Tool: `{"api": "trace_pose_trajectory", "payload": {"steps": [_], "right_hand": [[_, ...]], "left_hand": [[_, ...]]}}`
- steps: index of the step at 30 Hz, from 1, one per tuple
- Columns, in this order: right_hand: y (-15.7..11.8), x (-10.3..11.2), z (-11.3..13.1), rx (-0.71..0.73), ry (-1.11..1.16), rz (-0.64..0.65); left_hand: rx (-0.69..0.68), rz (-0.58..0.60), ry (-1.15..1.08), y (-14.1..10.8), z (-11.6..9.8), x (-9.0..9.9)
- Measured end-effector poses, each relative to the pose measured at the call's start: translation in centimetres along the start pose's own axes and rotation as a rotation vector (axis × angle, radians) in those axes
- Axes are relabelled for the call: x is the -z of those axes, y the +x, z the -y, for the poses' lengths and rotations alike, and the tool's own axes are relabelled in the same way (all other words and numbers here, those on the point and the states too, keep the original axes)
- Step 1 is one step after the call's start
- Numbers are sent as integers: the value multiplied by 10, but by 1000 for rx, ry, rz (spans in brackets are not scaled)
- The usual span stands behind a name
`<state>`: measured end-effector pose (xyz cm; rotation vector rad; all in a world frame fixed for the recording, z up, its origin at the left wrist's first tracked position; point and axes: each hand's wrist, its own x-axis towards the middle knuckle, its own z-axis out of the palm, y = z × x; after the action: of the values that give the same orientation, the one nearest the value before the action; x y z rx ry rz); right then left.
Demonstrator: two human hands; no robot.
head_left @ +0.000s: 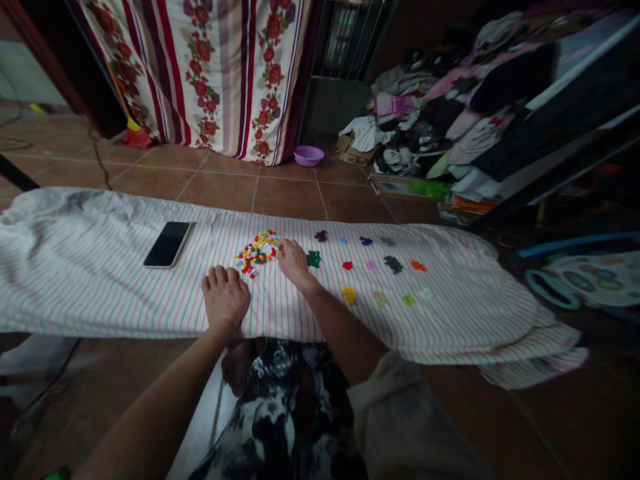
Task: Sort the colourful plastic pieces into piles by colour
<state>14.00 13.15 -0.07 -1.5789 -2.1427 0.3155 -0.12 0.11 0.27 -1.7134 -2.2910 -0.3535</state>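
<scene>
A mixed pile of small colourful pieces (pixel 257 253) lies on the striped cloth; their exact kind is too small to make out. At the pile's right edge my right hand (pixel 294 262) has its fingers bent and drawn together, and whatever is between the fingertips is hidden. My left hand (pixel 226 295) rests palm down on the cloth, just below and left of the pile, with fingers slightly apart. Right of my right hand sit sorted single-colour clusters, among them a green cluster (pixel 313 259), a red cluster (pixel 347 265), a yellow cluster (pixel 349 295) and a dark grey cluster (pixel 393 265).
A phone (pixel 169 245) lies left on the striped cloth (pixel 100 267). Past its far edge, a purple basin (pixel 309 156) stands on the tiled floor beside a floral curtain (pixel 215 80). Heaped clothes (pixel 450 113) fill the back right.
</scene>
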Motion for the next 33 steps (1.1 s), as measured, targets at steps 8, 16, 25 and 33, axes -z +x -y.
{"api": "trace_pose_trajectory", "payload": {"steps": [8, 16, 25, 33], "right_hand": [[-3, 9, -14, 47, 102, -51], [-12, 22, -32, 15, 132, -80], [-21, 45, -56, -44, 90, -139], [-29, 56, -81, -91, 101, -186]], "left_hand": [[3, -3, -16, 0, 0, -2], [-1, 0, -28, -1, 0, 0], [0, -9, -35, -1, 2, -3], [-2, -11, 4, -1, 2, -4]]}}
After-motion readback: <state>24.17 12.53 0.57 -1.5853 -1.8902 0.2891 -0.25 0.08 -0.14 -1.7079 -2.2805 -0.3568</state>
